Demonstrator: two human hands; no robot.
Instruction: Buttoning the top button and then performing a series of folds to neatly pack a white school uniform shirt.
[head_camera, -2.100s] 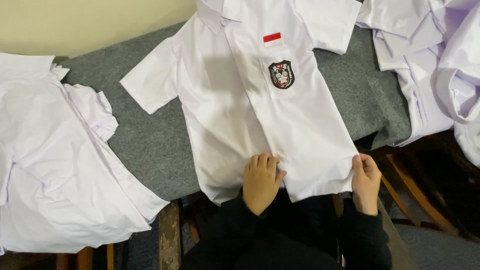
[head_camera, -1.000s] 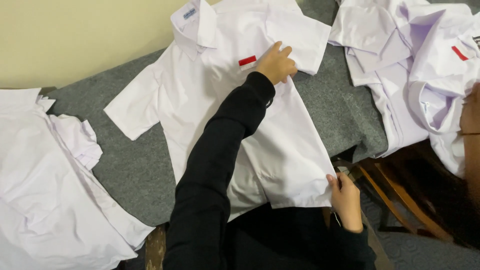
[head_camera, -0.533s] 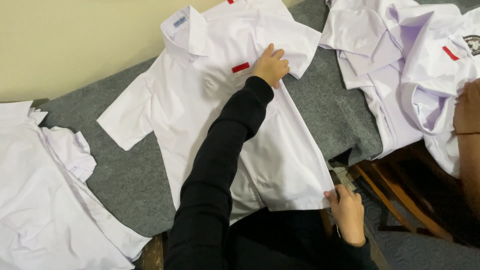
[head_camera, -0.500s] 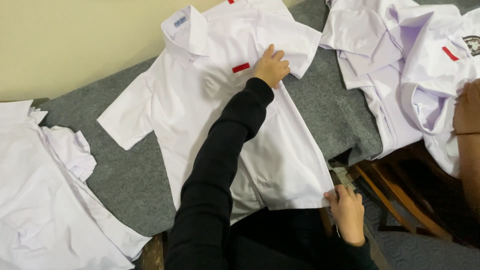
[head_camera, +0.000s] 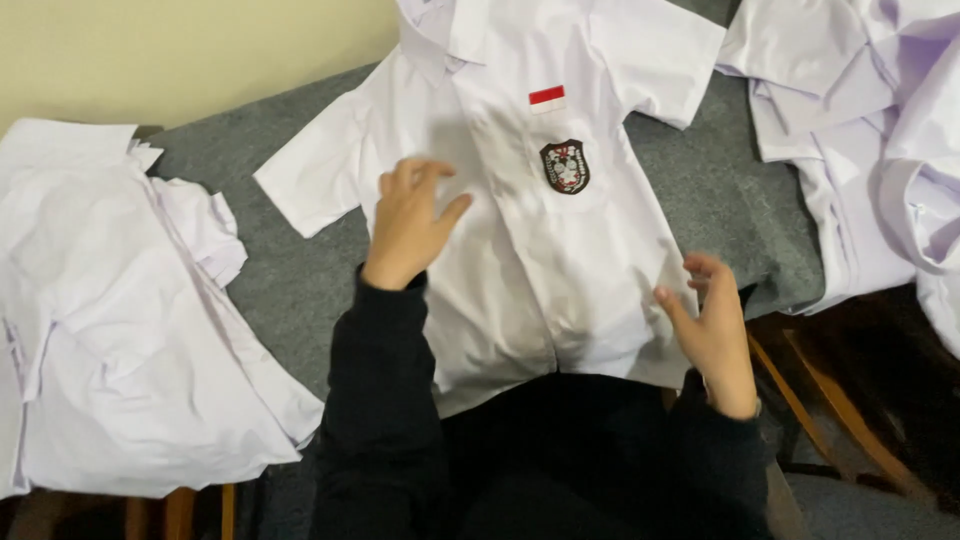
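White shirt piles (head_camera: 130, 330) flank the grey cloth (head_camera: 290, 280).

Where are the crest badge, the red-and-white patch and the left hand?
crest badge (head_camera: 565, 166), head view, middle of the dark shield.
red-and-white patch (head_camera: 546, 97), head view, centre of the small flag strip.
left hand (head_camera: 410, 225), head view, back of the hand.

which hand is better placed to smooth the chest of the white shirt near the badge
Left, probably. The left hand is open with fingers spread over the white shirt at chest level, beside the badge. The right hand is lower, at the shirt's bottom right edge.
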